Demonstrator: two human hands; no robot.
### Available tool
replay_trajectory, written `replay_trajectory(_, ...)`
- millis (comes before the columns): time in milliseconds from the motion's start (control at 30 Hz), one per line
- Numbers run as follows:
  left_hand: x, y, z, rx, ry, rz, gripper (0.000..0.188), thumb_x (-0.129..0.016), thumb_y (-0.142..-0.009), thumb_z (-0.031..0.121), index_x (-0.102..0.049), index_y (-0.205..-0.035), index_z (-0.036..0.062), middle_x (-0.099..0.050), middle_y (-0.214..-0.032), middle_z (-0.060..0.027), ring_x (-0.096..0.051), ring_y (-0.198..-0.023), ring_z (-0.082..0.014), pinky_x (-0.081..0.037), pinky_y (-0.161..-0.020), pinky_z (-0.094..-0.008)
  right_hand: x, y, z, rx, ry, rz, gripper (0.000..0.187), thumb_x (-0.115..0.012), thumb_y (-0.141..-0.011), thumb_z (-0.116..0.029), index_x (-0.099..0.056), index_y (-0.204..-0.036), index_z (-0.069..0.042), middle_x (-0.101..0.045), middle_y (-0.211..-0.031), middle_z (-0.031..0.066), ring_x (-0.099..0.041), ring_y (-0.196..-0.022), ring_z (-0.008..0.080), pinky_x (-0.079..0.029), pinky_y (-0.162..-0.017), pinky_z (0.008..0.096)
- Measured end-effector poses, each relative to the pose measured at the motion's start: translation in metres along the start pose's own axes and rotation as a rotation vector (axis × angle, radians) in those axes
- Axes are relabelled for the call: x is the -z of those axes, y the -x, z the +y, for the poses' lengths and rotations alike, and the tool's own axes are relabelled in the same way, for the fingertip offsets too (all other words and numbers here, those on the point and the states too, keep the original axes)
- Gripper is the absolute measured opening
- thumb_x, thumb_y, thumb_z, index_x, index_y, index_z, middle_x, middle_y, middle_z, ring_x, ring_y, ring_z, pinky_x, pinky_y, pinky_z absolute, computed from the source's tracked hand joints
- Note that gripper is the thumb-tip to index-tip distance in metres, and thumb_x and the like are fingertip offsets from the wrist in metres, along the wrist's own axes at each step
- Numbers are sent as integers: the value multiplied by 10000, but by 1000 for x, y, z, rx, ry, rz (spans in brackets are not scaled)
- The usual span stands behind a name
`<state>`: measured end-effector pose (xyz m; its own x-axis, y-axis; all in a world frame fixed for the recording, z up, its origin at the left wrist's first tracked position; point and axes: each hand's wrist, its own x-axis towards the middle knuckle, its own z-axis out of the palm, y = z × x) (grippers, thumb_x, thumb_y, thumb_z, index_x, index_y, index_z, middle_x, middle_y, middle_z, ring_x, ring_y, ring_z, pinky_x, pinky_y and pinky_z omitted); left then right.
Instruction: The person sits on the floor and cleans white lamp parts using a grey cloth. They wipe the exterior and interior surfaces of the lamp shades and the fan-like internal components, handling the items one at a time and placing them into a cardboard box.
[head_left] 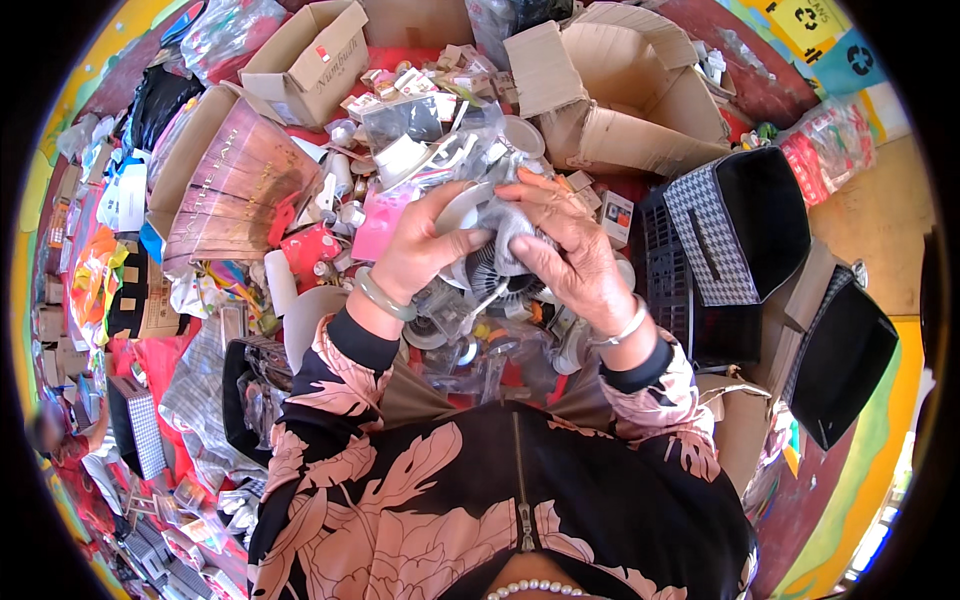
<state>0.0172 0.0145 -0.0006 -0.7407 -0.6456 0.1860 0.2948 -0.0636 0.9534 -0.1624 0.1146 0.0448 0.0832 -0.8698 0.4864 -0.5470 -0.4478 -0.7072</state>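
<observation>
Close in front of my chest, I hold a round white-rimmed piece with dark fins [487, 272] that looks like a downlight. My left hand [432, 238] grips its rim side, thumb and fingers closed. My right hand [565, 240] is closed on crumpled grey wrapping [507, 232] that covers part of the downlight; the thumb presses into it. A thin white cord [487, 300] hangs below the fins. Beneath both hands lies a heap of mixed small goods, with clear plastic packaging [500, 350] and a pink card [380, 222] to the left.
Open cardboard boxes [645, 85] [310, 62] stand at the far side. Black bins with checked fronts [735, 225] and a dark plastic crate [668, 265] are on the right. A pinkish printed carton [240, 185] stands left. Another person [70, 450] is at the far left.
</observation>
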Motion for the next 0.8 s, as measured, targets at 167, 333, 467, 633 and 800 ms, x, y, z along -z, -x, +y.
replay_trajectory(167, -3, 3, -5, 16, 119, 69, 436, -650, -799, 39, -504, -1206, -13, -590, -1048, -22, -542, -944, -93, -435, -828, -237, 10, -1, 10, -13, -173, -72, 241, -571, -884, -209, -636, -999, -6, -597, -1147, 128, -427, -1230, 318, -309, -1005, 421)
replay_trajectory(333, -2, 5, -5, 18, 169, 55, 428, -641, -794, 28, -508, -1198, -23, -600, -1044, -37, -556, -925, -100, -440, -822, -236, 22, 4, 13, -13, -245, -173, 342, -506, -913, -289, -629, -1071, -12, -574, -1206, 130, -366, -1274, 294, -259, -1038, 431)
replay_trajectory(467, -2, 6, 1, 25, 207, 15, 451, -654, -787, 48, -497, -1202, -35, -600, -1047, -51, -564, -922, -106, -444, -814, -227, 28, 5, 15, 52, -310, -201, 288, -528, -904, -254, -648, -1028, -23, -579, -1208, 107, -360, -1283, 293, -275, -1024, 423)
replay_trajectory(633, 5, 8, 4, 8, 471, 130, 473, -648, -793, 65, -473, -1217, -51, -604, -1080, -111, -592, -977, -182, -480, -849, -282, 35, 10, 19, 52, -355, -214, 326, -533, -893, -288, -642, -1071, -37, -556, -1242, 126, -344, -1296, 294, -258, -1040, 424)
replay_trajectory(800, 24, 1, 11, -215, 684, 289, 449, -611, -818, 80, -469, -1223, -49, -597, -1115, -157, -586, -1033, -254, -467, -922, -391, 16, 17, 9, 100, -113, -254, 346, -516, -899, -308, -627, -1110, -57, -526, -1284, 96, -378, -1277, 313, -302, -1027, 429)
